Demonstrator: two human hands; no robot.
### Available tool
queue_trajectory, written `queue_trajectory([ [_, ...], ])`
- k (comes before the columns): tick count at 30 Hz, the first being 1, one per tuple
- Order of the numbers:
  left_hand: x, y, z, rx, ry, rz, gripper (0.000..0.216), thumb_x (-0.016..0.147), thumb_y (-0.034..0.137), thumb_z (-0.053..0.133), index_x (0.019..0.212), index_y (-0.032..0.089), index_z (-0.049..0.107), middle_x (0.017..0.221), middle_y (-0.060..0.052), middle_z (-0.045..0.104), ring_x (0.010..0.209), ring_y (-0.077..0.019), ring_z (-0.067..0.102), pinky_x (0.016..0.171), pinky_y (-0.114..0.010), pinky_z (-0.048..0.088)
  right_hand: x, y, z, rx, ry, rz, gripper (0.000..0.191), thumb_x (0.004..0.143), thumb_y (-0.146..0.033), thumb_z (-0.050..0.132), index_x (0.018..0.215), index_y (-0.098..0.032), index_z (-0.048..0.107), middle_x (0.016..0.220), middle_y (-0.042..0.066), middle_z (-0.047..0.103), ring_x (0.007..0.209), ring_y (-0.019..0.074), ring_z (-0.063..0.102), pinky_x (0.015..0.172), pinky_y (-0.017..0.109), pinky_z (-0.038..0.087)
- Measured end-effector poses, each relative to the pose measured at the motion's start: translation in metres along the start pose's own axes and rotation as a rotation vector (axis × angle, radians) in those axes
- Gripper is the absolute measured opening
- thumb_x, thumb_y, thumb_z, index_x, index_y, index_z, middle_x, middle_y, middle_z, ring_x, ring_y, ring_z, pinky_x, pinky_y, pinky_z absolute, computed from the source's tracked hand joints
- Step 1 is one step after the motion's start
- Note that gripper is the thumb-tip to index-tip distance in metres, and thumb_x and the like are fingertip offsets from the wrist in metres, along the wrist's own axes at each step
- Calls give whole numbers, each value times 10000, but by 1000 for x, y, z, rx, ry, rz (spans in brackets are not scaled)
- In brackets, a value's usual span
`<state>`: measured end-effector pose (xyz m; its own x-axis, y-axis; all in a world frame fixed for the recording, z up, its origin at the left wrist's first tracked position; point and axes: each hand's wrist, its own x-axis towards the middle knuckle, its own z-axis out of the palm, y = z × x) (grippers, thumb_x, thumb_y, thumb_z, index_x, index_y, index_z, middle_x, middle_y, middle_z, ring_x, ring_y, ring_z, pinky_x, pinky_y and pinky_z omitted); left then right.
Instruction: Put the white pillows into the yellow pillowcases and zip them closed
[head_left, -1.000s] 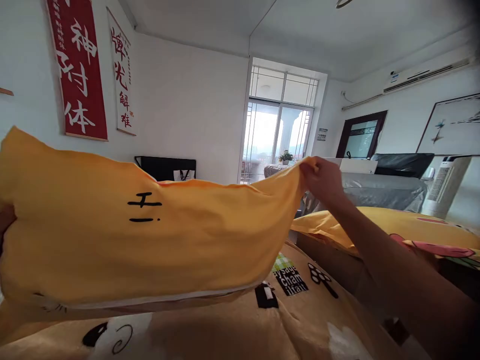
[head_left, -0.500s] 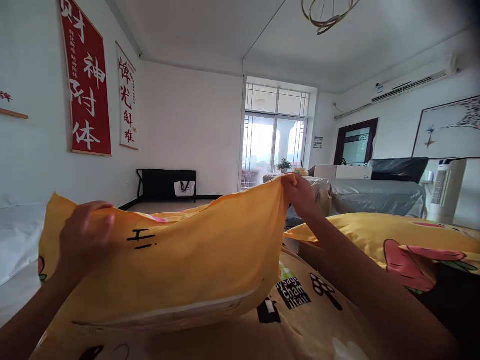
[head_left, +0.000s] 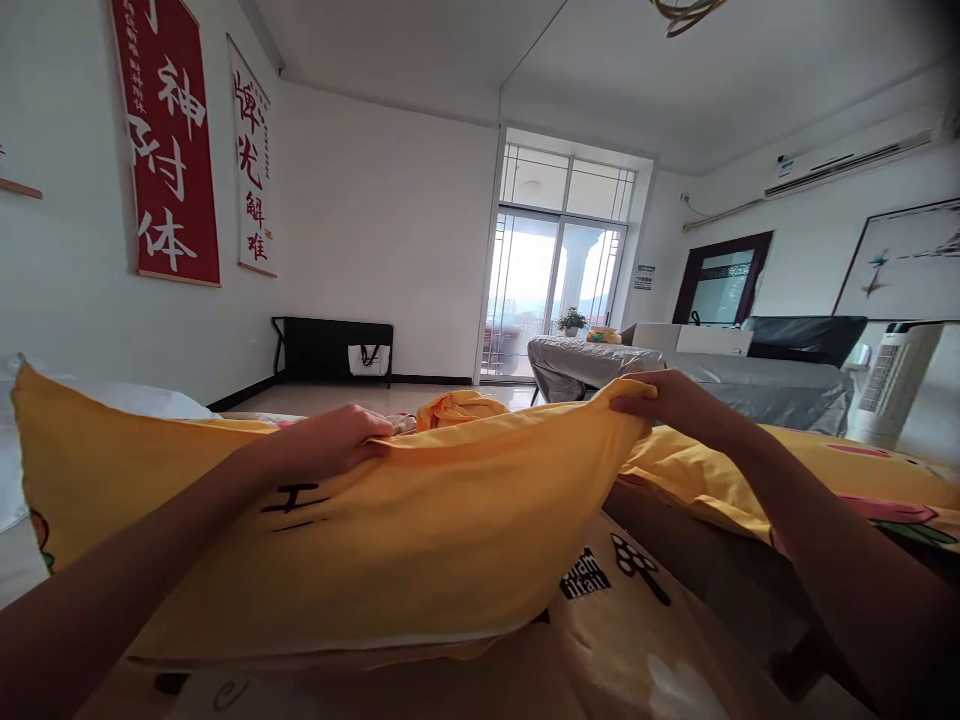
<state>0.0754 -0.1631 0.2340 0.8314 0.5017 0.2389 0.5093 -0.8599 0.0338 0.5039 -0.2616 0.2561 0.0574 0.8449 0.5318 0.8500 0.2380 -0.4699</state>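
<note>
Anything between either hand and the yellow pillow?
Nothing visible. The left hand grips the top edge of the yellow pillow near the middle, and the right hand pinches its right corner. Both touch the fabric directly.

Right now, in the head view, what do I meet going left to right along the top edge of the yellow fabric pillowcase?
White bedding → left hand pinching the yellow fabric pillowcase at its top edge → bunched yellow cloth → right hand gripping the pillowcase corner → white tower fan.

Top edge cuts ceiling lamp (head_left: 686, 10); pillowcase (head_left: 390, 530) half-hides quilt print (head_left: 585, 582).
</note>
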Motion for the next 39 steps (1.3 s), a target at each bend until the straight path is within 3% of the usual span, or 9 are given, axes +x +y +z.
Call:
queue_trajectory([
  [4,1,22,-1,191,110,-142,231,856,239,388,756,203,592,821,-48,634,757,-197,570,627,-287,381,-4,-4,-8,-170,-190,-40,307,708,-485,622,682,-183,673,612,64,635,547,188,545,494,304,403],
  [9,8,40,26,359,334,-403,280,814,99,337,921,181,582,915,-102,614,823,-232,588,598,-311,382,-7,-22,14,-202,509,-57,265,780,-434,500,790,-192,609,695,71,637,627,196,542,551,303,390],
  [11,9,39,33,302,370,-426,244,835,126,326,931,182,544,896,-103,617,785,-233,596,585,-312,374,-5,-29,32,-173,662,-23,256,823,-404,425,790,-195,569,677,65,609,611,191,520,531,289,362],
  [15,5,24,18,165,300,-429,182,882,262,318,799,215,473,704,-43,585,626,-203,559,546,-289,341,4,-30,46,-318,600,-33,221,823,-396,450,717,-215,522,595,41,539,584,187,488,548,286,318],
  [21,0,10,-47,136,393,-474,382,754,598,549,789,218,531,559,39,476,552,-145,490,533,-232,325,7,-44,16,-285,667,-111,202,812,-399,485,716,-223,508,647,29,549,620,183,494,598,304,338],
  [24,-2,12,-65,106,298,-441,466,735,631,568,913,203,608,573,55,497,589,-132,507,592,-220,362,8,-69,8,-236,848,-181,170,814,-363,498,710,-229,487,660,24,529,627,171,469,608,312,338],
  [26,-6,15,-67,39,218,-429,527,761,657,521,943,176,636,614,54,540,604,-122,518,609,-220,386,13,-83,8,-231,914,-212,172,838,-332,480,699,-235,459,666,20,507,637,163,446,615,317,333],
  [33,-16,20,-61,-376,-57,-468,446,815,558,490,843,141,646,594,37,568,552,-120,543,508,-195,391,36,-94,22,-84,700,-82,236,856,-309,474,648,-204,437,634,-13,445,615,124,422,567,285,328],
  [39,48,71,-48,-183,256,-192,357,803,518,508,751,176,594,713,-8,607,624,-144,537,529,-234,351,42,-113,34,-49,805,-183,259,902,-321,436,673,-218,372,655,-16,428,646,131,428,578,282,331],
])
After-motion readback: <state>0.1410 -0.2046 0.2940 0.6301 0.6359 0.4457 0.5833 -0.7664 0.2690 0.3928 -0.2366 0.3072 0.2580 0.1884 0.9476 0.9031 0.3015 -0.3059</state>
